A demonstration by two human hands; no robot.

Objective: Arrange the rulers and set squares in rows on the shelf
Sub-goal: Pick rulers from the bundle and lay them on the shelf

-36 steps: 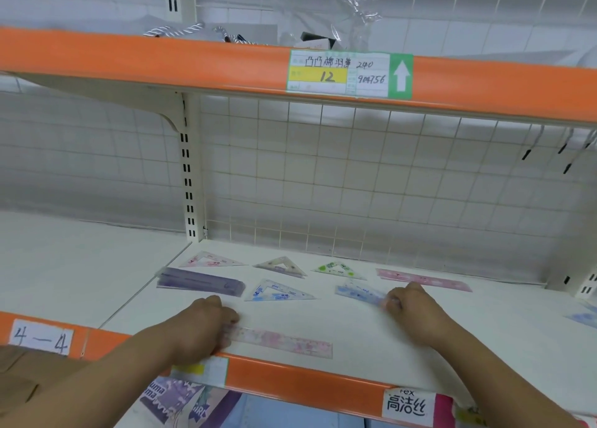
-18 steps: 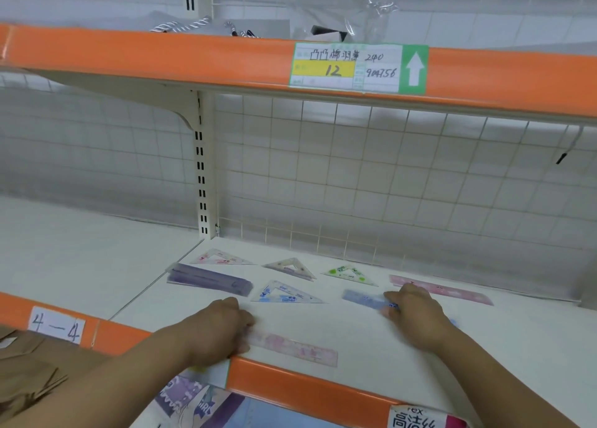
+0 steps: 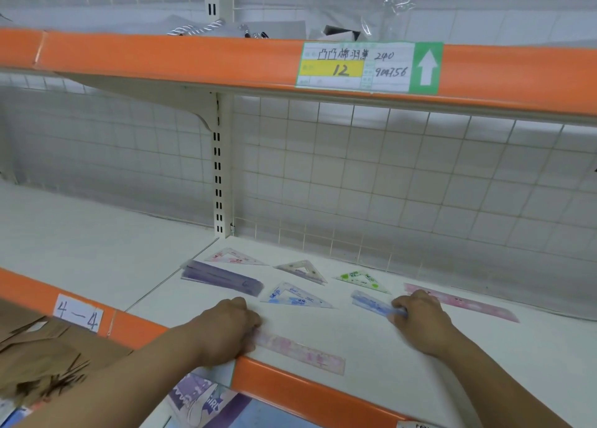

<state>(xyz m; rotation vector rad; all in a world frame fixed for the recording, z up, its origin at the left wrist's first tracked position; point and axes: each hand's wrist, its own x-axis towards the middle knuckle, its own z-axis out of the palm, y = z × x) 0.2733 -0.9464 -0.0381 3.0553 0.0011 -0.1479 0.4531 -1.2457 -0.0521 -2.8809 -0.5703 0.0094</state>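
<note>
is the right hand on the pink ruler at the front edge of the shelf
No, the right hand grips the blue ruler; the left hand holds that front pink ruler.

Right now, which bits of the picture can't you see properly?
All from the head view:
Front pink ruler: its left end is covered by the left hand.
Blue ruler: its right part is hidden under the right hand.
Upper shelf things: mostly behind the orange rail.
White label at the bottom: cut off by the picture's edge.
Markings on both rulers: too small and blurred to read.
</note>
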